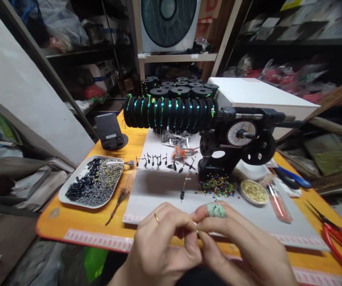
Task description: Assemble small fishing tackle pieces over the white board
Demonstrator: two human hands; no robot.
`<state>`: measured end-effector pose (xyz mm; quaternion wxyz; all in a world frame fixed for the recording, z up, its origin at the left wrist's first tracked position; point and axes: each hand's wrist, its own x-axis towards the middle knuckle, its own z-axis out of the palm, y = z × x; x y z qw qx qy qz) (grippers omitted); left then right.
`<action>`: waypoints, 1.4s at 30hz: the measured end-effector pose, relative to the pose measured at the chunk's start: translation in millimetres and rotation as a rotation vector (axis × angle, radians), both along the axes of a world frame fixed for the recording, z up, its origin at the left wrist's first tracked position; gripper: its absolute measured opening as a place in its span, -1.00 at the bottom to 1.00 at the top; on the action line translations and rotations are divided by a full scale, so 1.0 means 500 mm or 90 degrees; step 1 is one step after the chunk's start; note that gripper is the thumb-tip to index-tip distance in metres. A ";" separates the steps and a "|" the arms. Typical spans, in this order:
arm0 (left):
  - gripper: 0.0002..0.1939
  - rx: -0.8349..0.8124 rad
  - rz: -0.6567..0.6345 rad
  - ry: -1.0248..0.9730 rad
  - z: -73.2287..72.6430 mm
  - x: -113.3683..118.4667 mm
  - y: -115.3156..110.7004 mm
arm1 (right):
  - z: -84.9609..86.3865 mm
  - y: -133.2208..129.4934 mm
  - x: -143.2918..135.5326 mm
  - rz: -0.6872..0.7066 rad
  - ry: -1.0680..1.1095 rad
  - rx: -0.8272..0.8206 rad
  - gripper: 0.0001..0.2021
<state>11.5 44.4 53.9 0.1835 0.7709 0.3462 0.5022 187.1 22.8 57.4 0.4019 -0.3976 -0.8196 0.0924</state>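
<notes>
Pinching something tiny, both hands [197, 242] meet above smooth grey mat [159, 190].

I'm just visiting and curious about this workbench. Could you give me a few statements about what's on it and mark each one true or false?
1. Both hands, left hand and right hand, meet fingertip to fingertip near the table's front edge. True.
2. The white tray of small dark and pale pieces sits to the right of the hands. False: it is on the left.
3. The row of black spools on the winder carries green thread. True.
4. The red scissors are held in the right hand. False: they lie at the table's right edge.
5. A gold ring shows on the left hand. True.
</notes>
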 end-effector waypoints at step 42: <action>-0.78 -0.083 -0.118 -0.043 -0.016 -0.023 -0.004 | -0.018 -0.029 -0.021 -0.099 0.202 -0.188 -0.89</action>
